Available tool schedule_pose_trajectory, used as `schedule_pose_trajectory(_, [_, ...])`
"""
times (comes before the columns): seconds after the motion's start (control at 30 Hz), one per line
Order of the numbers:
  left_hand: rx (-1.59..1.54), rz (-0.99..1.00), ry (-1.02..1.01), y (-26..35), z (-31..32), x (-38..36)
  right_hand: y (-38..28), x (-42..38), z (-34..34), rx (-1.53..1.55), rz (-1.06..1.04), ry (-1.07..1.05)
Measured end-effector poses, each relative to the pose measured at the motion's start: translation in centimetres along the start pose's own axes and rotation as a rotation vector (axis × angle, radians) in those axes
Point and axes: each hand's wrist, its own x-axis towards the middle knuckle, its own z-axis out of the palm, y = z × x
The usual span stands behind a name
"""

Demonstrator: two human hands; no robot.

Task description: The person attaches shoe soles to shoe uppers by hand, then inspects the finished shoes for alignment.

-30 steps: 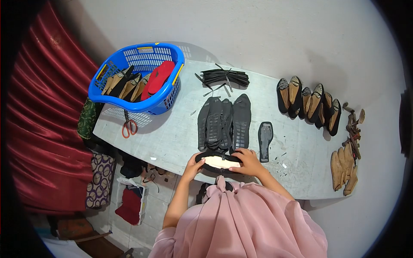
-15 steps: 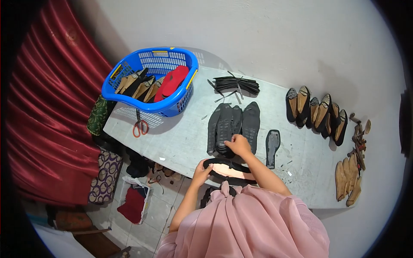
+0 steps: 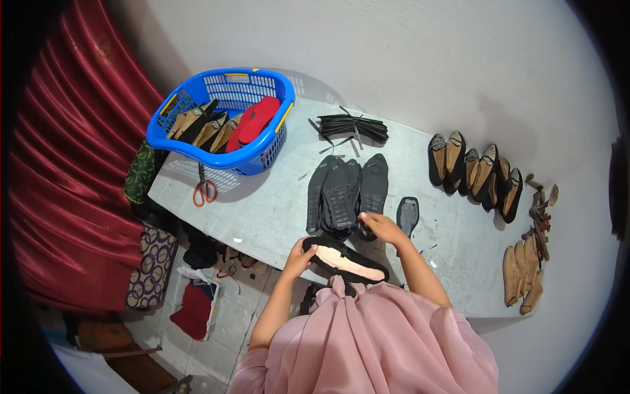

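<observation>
My left hand [image 3: 300, 260] grips the toe end of a black shoe [image 3: 378, 272], its thumb inside over the pale insole. The shoe lies open side up at the table's front edge, close to my body. My right hand [image 3: 383, 228] is above the heel end of a black shoe sole [image 3: 374, 187]. Its fingers are curled together, and whatever they may hold is too small to make out. To the left of that sole lie several overlapping black soles [image 3: 336, 197]. A single dark sole [image 3: 407, 215] rests to the right of my right hand.
A blue basket [image 3: 220, 161] holding shoes and red pieces stands at the table's left. Scissors [image 3: 204, 192] lie in front of it. Behind the soles is a bundle of black strips [image 3: 354, 127]. Finished-looking shoes [image 3: 489, 172] and wooden shoe lasts [image 3: 522, 269] are on the right.
My right hand has moved right, from the overlapping soles to the heel of the right-hand sole. The shoe in my left hand has tilted, its heel end lower. The view has shifted slightly.
</observation>
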Motion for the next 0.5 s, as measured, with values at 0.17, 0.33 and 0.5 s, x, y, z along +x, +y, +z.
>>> schedule_pose_trajectory(0.17, [-0.02, 0.039, 0.019, -0.5, 0.6, 0.9, 0.8, -0.6, 1.1, -0.367, 0.199, 0.51])
schedule_pose_trajectory(0.33, [0.009, 0.01, 0.074, -0.3, 1.1, 1.3, 2.6, 0.0, 2.0, -0.273, 0.236, 0.571])
schedule_pose_trajectory(0.5, [0.064, 0.009, 0.115, -0.8, 1.3, 1.6, 1.2, -0.7, 0.5, -0.182, 0.36, 0.438])
